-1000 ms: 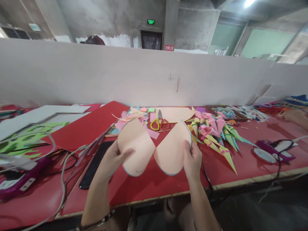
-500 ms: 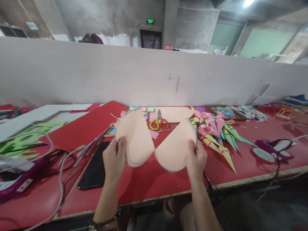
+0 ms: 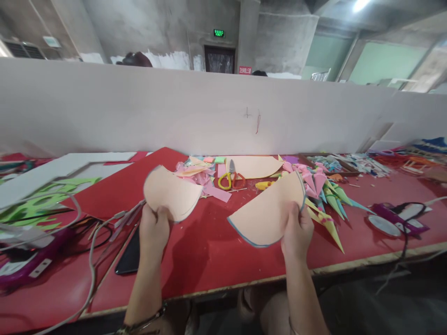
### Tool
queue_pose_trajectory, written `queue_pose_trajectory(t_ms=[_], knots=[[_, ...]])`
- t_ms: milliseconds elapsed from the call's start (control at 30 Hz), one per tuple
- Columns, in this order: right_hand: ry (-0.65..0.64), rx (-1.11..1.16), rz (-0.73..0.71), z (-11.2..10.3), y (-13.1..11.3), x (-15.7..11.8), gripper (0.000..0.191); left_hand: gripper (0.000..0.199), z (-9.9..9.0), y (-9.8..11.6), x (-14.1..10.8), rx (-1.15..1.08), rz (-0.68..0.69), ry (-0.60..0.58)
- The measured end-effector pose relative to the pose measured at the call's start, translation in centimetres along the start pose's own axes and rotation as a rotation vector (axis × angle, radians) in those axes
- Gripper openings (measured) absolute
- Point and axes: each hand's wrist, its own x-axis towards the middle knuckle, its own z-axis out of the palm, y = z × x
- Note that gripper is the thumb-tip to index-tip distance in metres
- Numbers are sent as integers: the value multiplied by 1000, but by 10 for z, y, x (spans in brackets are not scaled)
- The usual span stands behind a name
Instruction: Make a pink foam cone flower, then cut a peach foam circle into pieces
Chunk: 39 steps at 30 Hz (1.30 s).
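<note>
Two separate cream half-round sheets are held above the red table (image 3: 216, 265). My left hand (image 3: 153, 228) pinches the lower edge of the smaller-looking cream sheet (image 3: 171, 190), thumb on its front. My right hand (image 3: 296, 228) grips the other cream half-circle sheet (image 3: 267, 214) at its right side; this one has a blue-grey line along its curved edge. Behind them lie scissors (image 3: 231, 177) with one yellow and one red handle, and pink and other paper scraps (image 3: 195, 172). Another cream sheet (image 3: 253, 165) rests flat at the back.
Pink, yellow and green paper cones (image 3: 319, 186) are heaped on the right. Purple glue-gun-like devices with cords lie at far right (image 3: 401, 218) and far left (image 3: 31, 256). A dark phone-like slab (image 3: 128, 256) is partly behind my left arm. A white partition (image 3: 195, 111) stands behind.
The two cream pieces, whose tips met in the middle, have moved apart. My left hand went left and tilted its piece; my right hand shifted slightly right.
</note>
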Motion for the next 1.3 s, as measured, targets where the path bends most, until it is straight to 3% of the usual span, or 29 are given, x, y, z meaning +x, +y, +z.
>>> queue_pose_trajectory(t_ms=[100, 167, 200, 267, 333, 400, 467, 533, 667, 833, 933, 1033, 1167, 1300], knots=[[-66, 160, 144, 5, -1, -6, 35, 61, 8, 3, 0, 65, 4, 91], [-70, 231, 214, 8, -2, -9, 38, 69, 9, 9, -4, 84, 69, 168], [-62, 253, 237, 9, -2, -11, 40, 65, 9, 13, -7, 54, 103, 141], [-42, 276, 258, 12, -3, -14, 44, 52, 9, 20, -15, -80, 133, -128], [-47, 277, 247, 15, -2, -18, 45, 49, 12, 28, -28, -253, 109, -583], [-83, 246, 225, 17, -2, -22, 43, 59, 19, 35, -43, -385, 60, -935], [-139, 187, 198, 17, -2, -26, 40, 61, 27, 42, -57, -452, -14, -1023], [-178, 98, 146, 16, -3, -29, 39, 55, 35, 47, -67, -412, -87, -1018], [-285, -41, -58, 13, -5, -30, 36, 47, 44, 50, -70, -386, -180, -850], [-582, -114, -457, 10, -10, -32, 33, 55, 40, 47, -63, -408, -218, -692], [-789, -127, -601, 10, -12, -35, 39, 65, 39, 40, -62, -414, -212, -712], [-902, -174, -665, 11, -13, -39, 48, 77, 42, 27, -62, -452, -181, -740], [-964, -270, -753, 13, -13, -43, 56, 81, 46, 14, -62, -539, -172, -770], [-974, -331, -804, 15, -13, -45, 54, 81, 46, 19, -64, -582, -131, -779]])
